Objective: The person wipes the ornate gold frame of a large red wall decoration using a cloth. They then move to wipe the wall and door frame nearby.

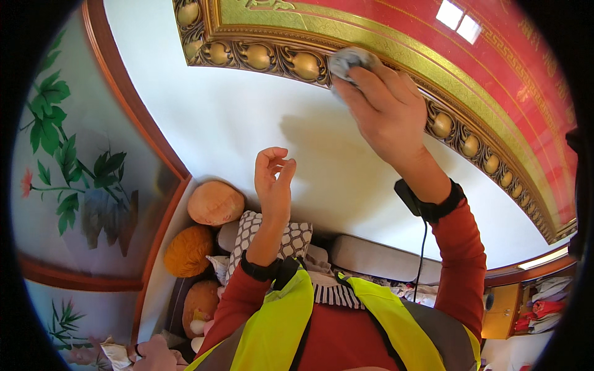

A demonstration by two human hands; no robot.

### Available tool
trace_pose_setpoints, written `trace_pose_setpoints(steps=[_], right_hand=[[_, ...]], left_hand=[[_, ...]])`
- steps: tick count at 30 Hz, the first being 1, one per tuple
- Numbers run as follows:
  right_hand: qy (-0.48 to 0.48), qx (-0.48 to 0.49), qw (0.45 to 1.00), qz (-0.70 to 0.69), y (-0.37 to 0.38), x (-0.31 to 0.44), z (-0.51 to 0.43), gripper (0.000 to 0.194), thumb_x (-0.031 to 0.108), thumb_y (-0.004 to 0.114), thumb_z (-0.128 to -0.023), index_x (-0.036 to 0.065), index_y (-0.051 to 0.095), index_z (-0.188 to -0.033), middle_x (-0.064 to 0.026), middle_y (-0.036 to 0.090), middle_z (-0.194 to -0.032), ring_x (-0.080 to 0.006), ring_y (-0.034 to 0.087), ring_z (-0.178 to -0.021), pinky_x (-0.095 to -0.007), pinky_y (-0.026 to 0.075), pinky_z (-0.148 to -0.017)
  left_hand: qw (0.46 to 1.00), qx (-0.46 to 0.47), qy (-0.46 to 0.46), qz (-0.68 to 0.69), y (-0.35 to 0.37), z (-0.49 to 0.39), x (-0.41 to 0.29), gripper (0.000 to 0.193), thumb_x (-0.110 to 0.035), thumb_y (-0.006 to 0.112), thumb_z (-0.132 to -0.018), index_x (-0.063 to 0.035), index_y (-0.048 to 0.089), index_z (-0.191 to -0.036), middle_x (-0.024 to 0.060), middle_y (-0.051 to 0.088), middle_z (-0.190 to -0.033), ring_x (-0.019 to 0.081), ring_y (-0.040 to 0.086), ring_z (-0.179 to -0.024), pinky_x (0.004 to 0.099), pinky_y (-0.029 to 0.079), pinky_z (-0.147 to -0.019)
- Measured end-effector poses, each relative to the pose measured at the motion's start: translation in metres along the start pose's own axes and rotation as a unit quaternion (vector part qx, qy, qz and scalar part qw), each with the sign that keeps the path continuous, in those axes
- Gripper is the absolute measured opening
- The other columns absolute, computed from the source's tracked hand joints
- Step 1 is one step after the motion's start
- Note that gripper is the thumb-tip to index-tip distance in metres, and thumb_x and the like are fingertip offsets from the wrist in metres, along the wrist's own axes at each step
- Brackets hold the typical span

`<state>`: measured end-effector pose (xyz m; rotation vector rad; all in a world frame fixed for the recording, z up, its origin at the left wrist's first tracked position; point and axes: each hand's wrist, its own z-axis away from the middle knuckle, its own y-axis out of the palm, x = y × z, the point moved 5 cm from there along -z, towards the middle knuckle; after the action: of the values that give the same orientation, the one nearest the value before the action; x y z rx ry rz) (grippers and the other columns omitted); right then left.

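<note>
A large framed picture (464, 79) with a red and gold face hangs on the white wall. Its ornate gold frame (257, 55) has rounded bosses along the lower edge. My right hand (390, 111) presses a crumpled grey cloth (350, 62) against that lower edge, and part of the cloth is hidden under the fingers. My left hand (274, 181) is raised in front of the wall, below the frame, with its fingers loosely curled and apart and nothing between them. Both wrists wear black straps; a cable hangs from the right one.
Below stands a sofa (380, 255) with a patterned cushion (297, 236), a round peach cushion (216, 202) and an orange cushion (189, 251). Painted glass panels (139, 162) in a reddish wooden frame are at left. A wooden cabinet (499, 310) with folded clothes stands at lower right.
</note>
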<state>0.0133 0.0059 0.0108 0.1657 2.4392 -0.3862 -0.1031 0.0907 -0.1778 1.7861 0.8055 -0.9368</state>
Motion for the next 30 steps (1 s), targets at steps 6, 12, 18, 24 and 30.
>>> trace_pose_setpoints(steps=[6, 12, 18, 24, 30], right_hand=[[-0.018, 0.086, 0.996, -0.031, 0.039, 0.015, -0.027, 0.019, 0.012, 0.064, -0.065, 0.009, 0.063, -0.084, -0.0007, 0.058, -0.092, -0.0184, 0.055, -0.087, -0.0306, 0.047, -0.072], [-0.060, 0.076, 0.994, -0.042, 0.033, 0.015, -0.025, 0.005, 0.014, 0.061, -0.061, 0.011, 0.058, -0.064, 0.0000, 0.050, -0.077, -0.0166, 0.051, -0.081, -0.0281, 0.041, -0.072], [-0.056, 0.024, 0.996, -0.063, 0.055, 0.028, -0.049, 0.008, 0.012, 0.061, -0.064, 0.010, 0.058, -0.071, -0.0004, 0.052, -0.079, -0.0176, 0.052, -0.082, -0.0284, 0.043, -0.069], [-0.063, 0.001, 0.996, -0.069, 0.086, 0.042, -0.080, 0.006, 0.012, 0.061, -0.064, 0.011, 0.059, -0.069, 0.0000, 0.051, -0.075, -0.0170, 0.052, -0.080, -0.0277, 0.042, -0.068], [-0.063, -0.008, 0.996, -0.061, 0.077, 0.037, -0.065, 0.006, 0.013, 0.060, -0.063, 0.011, 0.056, -0.066, -0.0001, 0.048, -0.073, -0.0165, 0.051, -0.077, -0.0280, 0.041, -0.067]], left_hand=[[1.000, -0.015, -0.007, -0.015, -0.006, -0.005, 0.000, 0.019, -0.001, 0.060, -0.082, -0.0058, 0.054, -0.100, 0.0006, 0.053, -0.098, 0.0101, 0.048, -0.084, 0.0255, 0.040, -0.077], [1.000, -0.016, 0.021, -0.016, -0.015, -0.008, 0.001, 0.018, -0.001, 0.060, -0.082, -0.0058, 0.055, -0.098, 0.0004, 0.054, -0.096, 0.0099, 0.048, -0.082, 0.0254, 0.040, -0.077], [0.998, -0.062, 0.028, -0.006, -0.024, -0.010, -0.002, 0.018, 0.001, 0.059, -0.081, -0.0057, 0.055, -0.097, 0.0002, 0.055, -0.095, 0.0096, 0.049, -0.081, 0.0247, 0.040, -0.075], [0.998, -0.035, 0.045, -0.027, -0.015, -0.011, -0.002, 0.018, 0.002, 0.059, -0.081, -0.0052, 0.055, -0.097, 0.0013, 0.056, -0.096, 0.0096, 0.049, -0.085, 0.0247, 0.041, -0.076], [0.993, -0.101, 0.059, -0.026, -0.058, -0.010, -0.012, 0.019, 0.004, 0.058, -0.081, -0.0053, 0.055, -0.098, 0.0011, 0.054, -0.095, 0.0086, 0.047, -0.084, 0.0236, 0.039, -0.077]])
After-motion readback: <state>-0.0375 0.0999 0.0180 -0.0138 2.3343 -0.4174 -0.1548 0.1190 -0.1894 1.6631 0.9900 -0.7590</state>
